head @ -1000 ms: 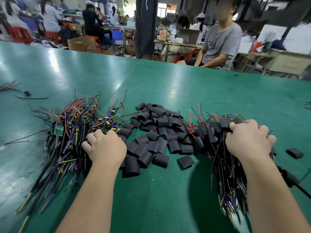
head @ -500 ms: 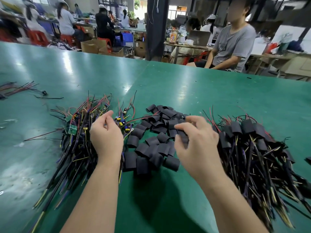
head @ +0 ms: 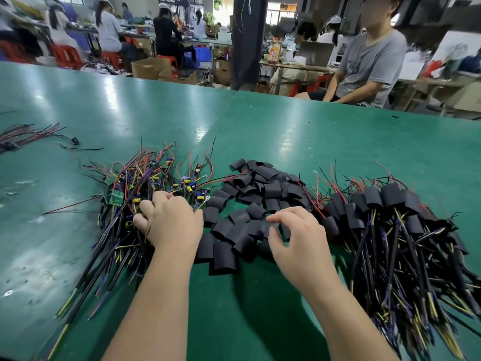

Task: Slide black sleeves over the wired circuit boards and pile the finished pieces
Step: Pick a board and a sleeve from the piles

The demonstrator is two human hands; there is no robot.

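- Black sleeves (head: pixel 260 194): loose heap, mid-table, in front of me. This is my landmark.
- Right hand (head: pixel 296 235): over the near edge of the heap. The fingers are curved, with thumb and forefinger narrowed on one sleeve.
- Wired circuit boards (head: pixel 135 194): bare stock in a tangle just left of the heap, leads trailing toward me.
- Left hand (head: pixel 171 222): at the heap's left edge, fingers curled down into that tangle and gripping the leads. It is probably a single board's, but blur hides which.
- Finished pieces (head: pixel 390 220): sleeved pile just right of the heap, touching its edge.
- Step in hand, as I judge it: picking one board and one sleeve, not yet joined.
- Next move calls for lifting both free, pressing the sleeve open, threading the board in, then laying it on the right-hand pile.
- In the way: neighbouring leads likely to drag along with the board, and the sleeves lie flattened.
- Table (head: pixel 260 126): green, bare beyond the heap.
- Stray wires (head: pixel 28 134): well left of the heap, at the far side.
- Seated person (head: pixel 369 66): beyond the table's far edge, right of the heap.
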